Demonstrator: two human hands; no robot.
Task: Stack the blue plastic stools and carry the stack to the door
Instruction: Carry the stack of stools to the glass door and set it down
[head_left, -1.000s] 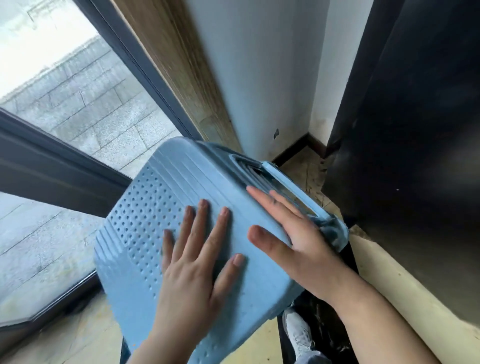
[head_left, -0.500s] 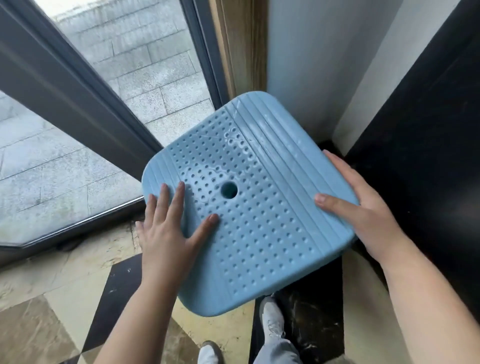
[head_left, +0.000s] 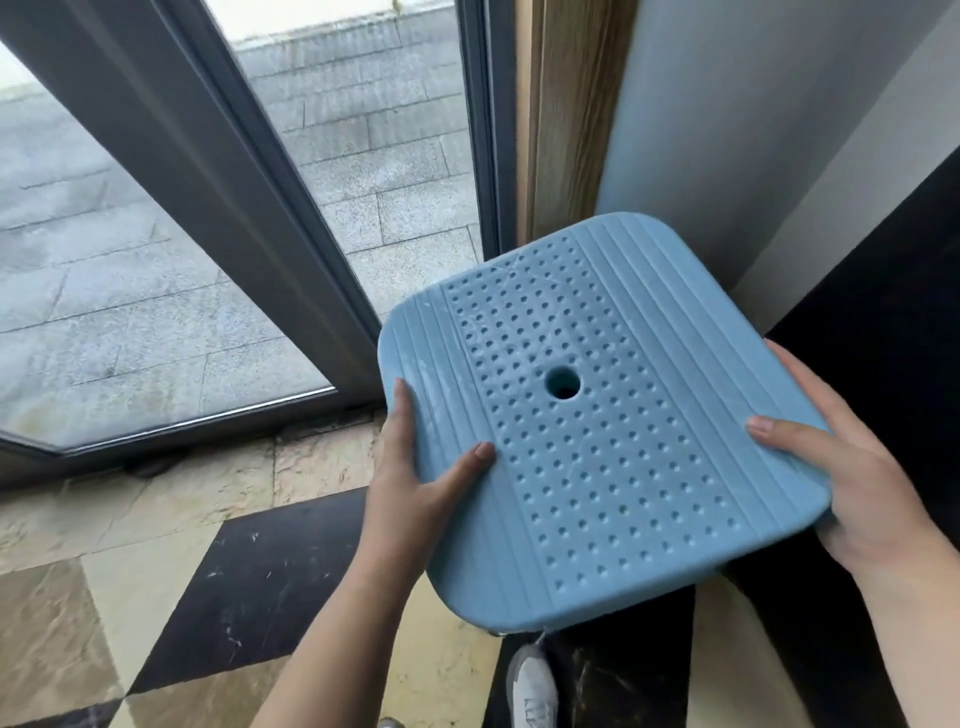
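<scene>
A blue plastic stool (head_left: 597, 415) fills the middle right of the view, its dimpled seat with a round centre hole facing up at me. Any stools stacked under it are hidden by the seat. My left hand (head_left: 415, 478) grips the seat's left edge, thumb on top and fingers along the side. On the right edge my right hand (head_left: 852, 478) holds the seat the same way. The glass door (head_left: 322, 208) with its dark frame stands just left of and behind the stool.
A wood-trimmed grey wall (head_left: 701, 130) rises behind the stool, and a black panel (head_left: 893, 312) is close on the right. The floor (head_left: 156, 597) has beige and black marble tiles. My white shoe (head_left: 530, 686) shows under the stool.
The stool has swung from tilted to seat-up and level, and sits lower and further right. Both hands have slid from the seat top out to its side edges.
</scene>
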